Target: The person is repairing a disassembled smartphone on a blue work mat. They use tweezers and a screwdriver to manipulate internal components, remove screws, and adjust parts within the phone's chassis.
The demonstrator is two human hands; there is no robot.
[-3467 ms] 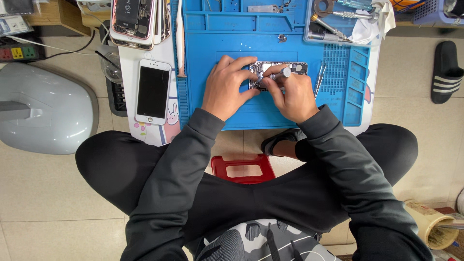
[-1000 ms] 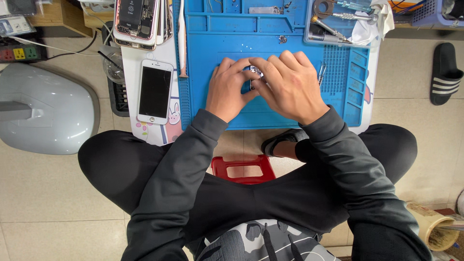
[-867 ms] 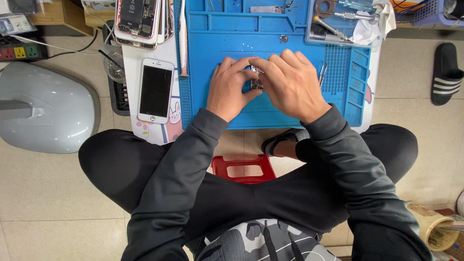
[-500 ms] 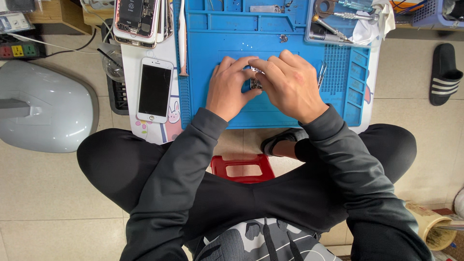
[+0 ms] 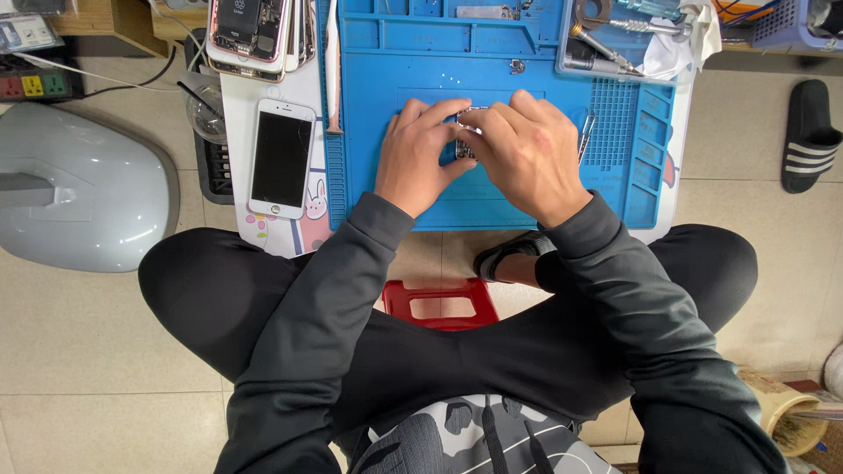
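A small opened phone body (image 5: 467, 140) lies on the blue repair mat (image 5: 492, 53), almost wholly covered by both hands. My left hand (image 5: 417, 158) grips its left end with curled fingers. My right hand (image 5: 527, 154) lies over its right part, fingers bent down on it. Only a sliver of metal parts shows between the fingertips. Whether the right hand also holds a tool is hidden.
A white phone (image 5: 281, 158) lies face up left of the mat, with a stack of opened phones (image 5: 250, 31) behind it. Tweezers (image 5: 587, 132) rest right of the hands. A tool tray (image 5: 615, 39), a grey rounded case (image 5: 79, 184), a sandal (image 5: 808, 132) and a red stool (image 5: 439, 303) are around.
Since 3.5 s ago my right hand has slid left over the phone body and covers it. In the last second the hands have hardly moved.
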